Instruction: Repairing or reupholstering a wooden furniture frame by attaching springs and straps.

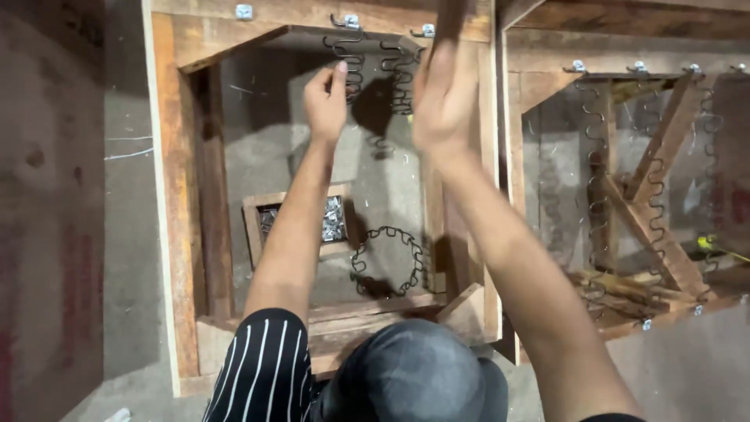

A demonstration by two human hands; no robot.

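Standing over a wooden frame [181, 234], the person raises both hands to its top rail. Right hand [444, 101] grips a dark handle [451, 19], likely a hammer; left hand [326, 98] pinches a zigzag spring [353, 62] at its clip [346, 21]. Two springs hang clipped; a coiled spring [388, 262] and box of clips [333, 219] wait below the left hand.

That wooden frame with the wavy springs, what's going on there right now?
A person reaches both arms over a wooden frame. The left hand pinches a zigzag wire spring hanging from a metal clip on the top rail. The right hand is raised around a dark handle, blurred. A coiled spring and a small wooden box of metal pieces lie below.
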